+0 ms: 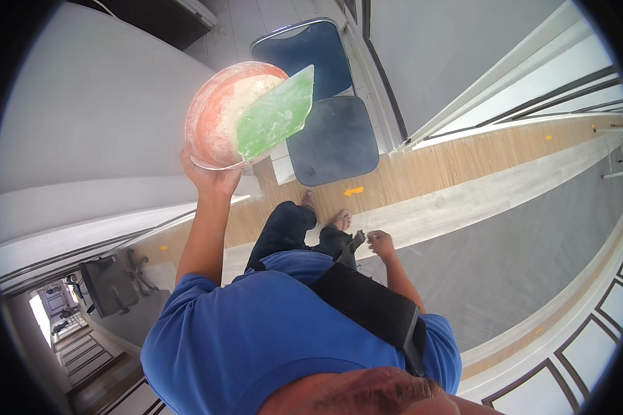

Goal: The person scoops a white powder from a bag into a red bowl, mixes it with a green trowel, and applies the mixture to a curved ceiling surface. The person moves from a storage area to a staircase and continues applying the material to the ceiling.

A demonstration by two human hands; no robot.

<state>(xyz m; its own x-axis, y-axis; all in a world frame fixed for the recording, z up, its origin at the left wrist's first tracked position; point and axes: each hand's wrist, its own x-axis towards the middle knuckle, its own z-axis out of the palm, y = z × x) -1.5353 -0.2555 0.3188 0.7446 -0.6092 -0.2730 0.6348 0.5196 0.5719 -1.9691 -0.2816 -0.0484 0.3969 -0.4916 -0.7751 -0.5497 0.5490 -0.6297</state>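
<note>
My left hand (213, 173) grips the rim and underside of a reddish-orange plastic bowl (199, 114), held up and out in front of me. Inside lies a whitish, powdery-looking paste (230, 104). A flat green plastic scraper (277, 114), smeared with white, rests across the bowl and sticks out past its right rim. Down by my waist hangs my right hand (381, 243), its fingers loosely bent with nothing visible in them. Beside it is the end of a dark strap (358, 241), apparently apart from the fingers.
A folding chair with a dark seat (333, 142) and backrest (308, 55) stands ahead, past my bare feet (340, 220). White wall panels (83, 104) rise at left. Wood-look floor (457, 162) with yellow arrow marks (354, 191) runs underfoot. A dark office chair (111, 285) is at lower left.
</note>
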